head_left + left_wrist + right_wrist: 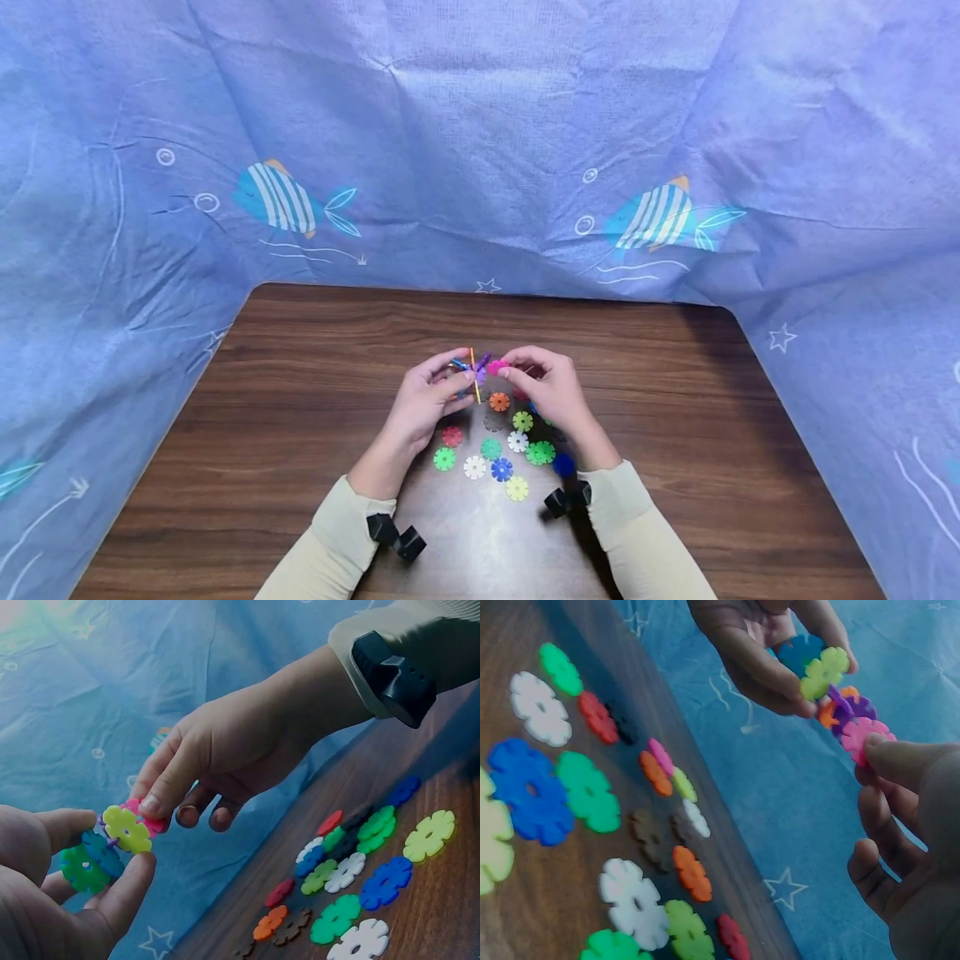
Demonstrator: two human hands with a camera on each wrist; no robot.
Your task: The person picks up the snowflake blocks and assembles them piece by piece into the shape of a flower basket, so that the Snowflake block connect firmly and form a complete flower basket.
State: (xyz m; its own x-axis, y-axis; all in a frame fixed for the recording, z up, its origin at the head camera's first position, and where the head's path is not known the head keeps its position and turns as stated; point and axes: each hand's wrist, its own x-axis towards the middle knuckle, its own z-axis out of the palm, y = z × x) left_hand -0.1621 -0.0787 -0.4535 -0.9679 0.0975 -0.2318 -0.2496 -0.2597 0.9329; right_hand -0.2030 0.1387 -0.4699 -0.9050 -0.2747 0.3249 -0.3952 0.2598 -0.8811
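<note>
Discs of flat, bright plastic shaped like flowers [502, 469] lie spread on our brown wooden desk [300, 433], between our arms. Up above it, our left hand [427, 404] is half open, holding a clump of joined plastic flowers [127, 829] with its thumb and fingers: yellow, blue, green, orange and purple. Our right hand [551, 392] pinches a bright pink plastic flower [855, 736]. It is right by the clump's purple flower, but we cannot tell if they touch. Blue cloth with striped fish [480, 125] hangs behind.
</note>
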